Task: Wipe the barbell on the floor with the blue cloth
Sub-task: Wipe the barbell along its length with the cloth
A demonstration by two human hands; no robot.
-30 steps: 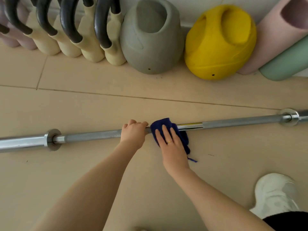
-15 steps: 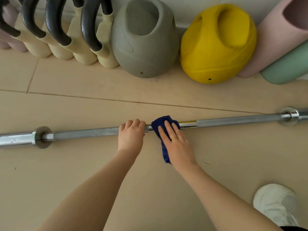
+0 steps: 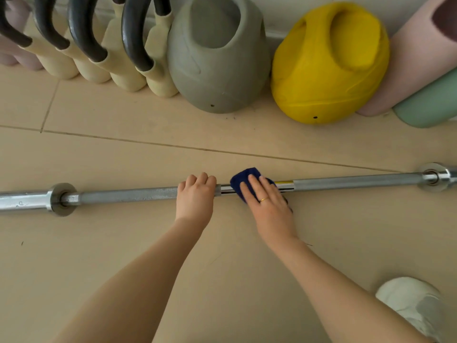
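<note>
A long steel barbell (image 3: 128,194) lies across the beige tiled floor from left edge to right edge, with a collar near each end. My left hand (image 3: 195,197) is closed over the shaft near its middle. Just to its right, my right hand (image 3: 268,204), a ring on one finger, presses the blue cloth (image 3: 247,175) down over the bar. Most of the cloth is hidden under that hand; only its far edge shows. A yellow band on the shaft shows right of the cloth.
Along the wall stand several cream kettlebells (image 3: 118,70) with black handles, a grey kettlebell (image 3: 217,70), a yellow one (image 3: 329,70), and pink (image 3: 410,65) and green (image 3: 430,105) rolls. A white shoe (image 3: 415,305) is at bottom right.
My right hand has slid the cloth slightly right along the bar, and the cloth's hanging near part has gone under the hand. My left hand keeps its grip.
</note>
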